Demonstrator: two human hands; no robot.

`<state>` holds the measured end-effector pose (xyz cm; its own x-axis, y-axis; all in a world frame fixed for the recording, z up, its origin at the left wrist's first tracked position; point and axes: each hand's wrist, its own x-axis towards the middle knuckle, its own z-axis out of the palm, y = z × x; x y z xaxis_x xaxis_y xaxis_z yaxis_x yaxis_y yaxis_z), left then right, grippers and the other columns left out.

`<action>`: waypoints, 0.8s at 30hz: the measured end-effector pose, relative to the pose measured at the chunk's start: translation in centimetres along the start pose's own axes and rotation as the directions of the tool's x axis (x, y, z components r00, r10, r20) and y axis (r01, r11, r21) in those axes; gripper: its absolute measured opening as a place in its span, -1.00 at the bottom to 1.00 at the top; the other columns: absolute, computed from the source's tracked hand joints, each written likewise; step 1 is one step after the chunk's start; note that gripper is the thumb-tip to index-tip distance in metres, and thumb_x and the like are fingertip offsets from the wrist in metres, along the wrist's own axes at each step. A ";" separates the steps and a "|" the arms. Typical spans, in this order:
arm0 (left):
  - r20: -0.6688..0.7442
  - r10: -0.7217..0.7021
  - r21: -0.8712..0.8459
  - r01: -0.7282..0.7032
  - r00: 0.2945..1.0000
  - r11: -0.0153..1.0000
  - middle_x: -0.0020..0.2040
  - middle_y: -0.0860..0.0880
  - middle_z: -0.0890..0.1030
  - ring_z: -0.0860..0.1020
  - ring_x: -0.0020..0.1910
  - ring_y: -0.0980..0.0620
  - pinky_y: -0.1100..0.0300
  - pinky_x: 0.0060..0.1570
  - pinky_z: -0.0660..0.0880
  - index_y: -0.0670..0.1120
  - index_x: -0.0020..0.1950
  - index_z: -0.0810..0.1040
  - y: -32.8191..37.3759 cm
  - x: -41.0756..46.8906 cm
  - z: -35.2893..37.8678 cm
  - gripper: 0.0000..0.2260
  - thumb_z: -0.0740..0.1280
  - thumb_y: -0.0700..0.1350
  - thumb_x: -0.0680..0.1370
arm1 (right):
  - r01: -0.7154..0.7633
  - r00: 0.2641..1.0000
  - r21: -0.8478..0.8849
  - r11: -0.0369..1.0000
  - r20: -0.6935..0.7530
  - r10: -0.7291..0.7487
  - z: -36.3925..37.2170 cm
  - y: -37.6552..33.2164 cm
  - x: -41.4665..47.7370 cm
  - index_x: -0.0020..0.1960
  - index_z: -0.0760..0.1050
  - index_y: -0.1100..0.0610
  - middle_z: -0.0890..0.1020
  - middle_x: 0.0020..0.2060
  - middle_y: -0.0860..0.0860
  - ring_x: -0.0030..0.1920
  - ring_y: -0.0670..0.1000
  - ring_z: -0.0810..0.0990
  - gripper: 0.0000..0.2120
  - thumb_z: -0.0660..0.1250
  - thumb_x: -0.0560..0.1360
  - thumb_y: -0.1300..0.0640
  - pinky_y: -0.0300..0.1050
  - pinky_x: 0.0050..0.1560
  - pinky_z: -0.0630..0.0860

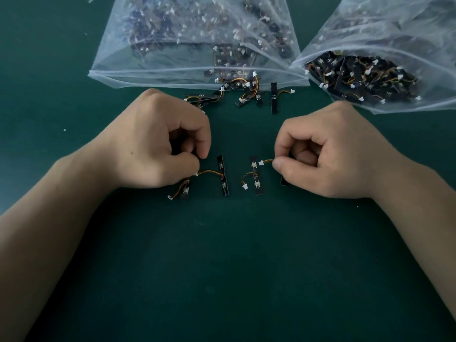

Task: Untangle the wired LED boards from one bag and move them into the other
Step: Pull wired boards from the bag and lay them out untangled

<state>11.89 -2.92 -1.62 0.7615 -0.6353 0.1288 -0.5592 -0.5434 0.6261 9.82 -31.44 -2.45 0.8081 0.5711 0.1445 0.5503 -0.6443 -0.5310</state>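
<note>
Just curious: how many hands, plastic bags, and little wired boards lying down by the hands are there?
Hands: 2, left hand, right hand
Plastic bags: 2, left bag, right bag
Boards by the hands: 4
Total: 8
Boards at the bag mouth are too tangled to count.

left bag (172,70): top cut off, contents hazy | right bag (394,28): cut by edges | board (283,180): mostly under right hand (328,149)

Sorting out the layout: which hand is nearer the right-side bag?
Right. The right hand, pinching a wire, sits just below the right-side bag; the left hand, pinching another wire, is well off to its lower left.
</note>
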 end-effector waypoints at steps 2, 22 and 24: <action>-0.051 -0.008 -0.040 0.005 0.999 0.999 -0.42 0.01 0.56 0.50 -0.43 -0.05 0.12 -0.42 0.39 -0.04 -0.28 0.63 -0.1 0.0 0.0 -0.84 0.31 -0.24 0.24 | 0.001 1.000 0.005 1.000 0.005 -0.001 0.0 0.0 0.0 -0.25 0.59 -0.03 0.42 -0.55 -0.10 -0.45 0.04 0.47 -0.90 0.44 0.43 0.02 -0.19 -0.35 0.32; -0.009 0.043 0.068 -0.043 0.999 0.997 -0.23 0.03 0.52 0.50 -0.28 0.00 0.01 -0.30 0.44 -0.01 -0.06 0.72 -0.5 0.1 0.3 -0.77 0.43 -0.18 0.32 | 0.052 0.998 0.059 0.997 -0.044 -0.049 0.2 0.4 0.1 -0.22 0.65 0.00 0.46 -0.53 -0.05 -0.47 0.02 0.46 -0.88 0.48 0.49 0.05 -0.16 -0.39 0.36; -0.005 0.041 0.075 -0.040 0.999 0.996 -0.22 0.06 0.54 0.52 -0.27 -0.01 0.01 -0.30 0.45 0.00 -0.05 0.73 -0.5 0.0 0.3 -0.78 0.42 -0.17 0.34 | 0.054 0.998 0.055 0.997 -0.044 -0.052 0.3 0.4 0.1 -0.21 0.65 0.00 0.47 -0.52 -0.05 -0.47 0.02 0.46 -0.88 0.48 0.50 0.04 -0.13 -0.39 0.37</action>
<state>12.14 -2.79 -2.15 0.7397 -0.6540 0.1584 -0.6125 -0.5568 0.5611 10.07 -31.53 -2.90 0.7869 0.5810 0.2080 0.5808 -0.5833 -0.5678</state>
